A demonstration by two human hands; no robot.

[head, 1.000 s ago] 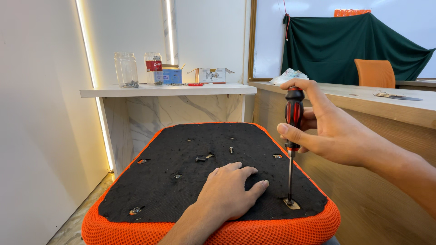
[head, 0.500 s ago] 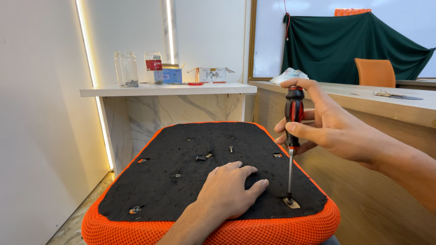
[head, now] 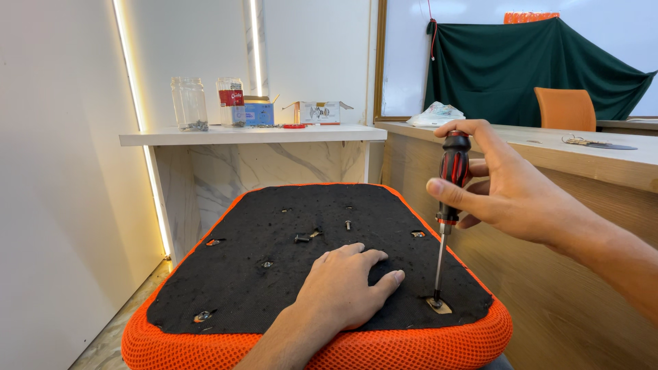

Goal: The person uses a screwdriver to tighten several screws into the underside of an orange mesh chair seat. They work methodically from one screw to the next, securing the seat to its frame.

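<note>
My right hand point(head: 507, 192) stayed wrapped around the red-and-black screwdriver point(head: 447, 199), tip in the corner screw point(head: 436, 302). My left hand point(head: 346, 284) still pressed flat and empty on the upside-down orange seat point(head: 274, 274). Nothing shifted much.

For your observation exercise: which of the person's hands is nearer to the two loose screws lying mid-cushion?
Left. The left hand rests flat on the black underside just below the loose screws; the right hand grips the screwdriver, raised off to their right.
</note>
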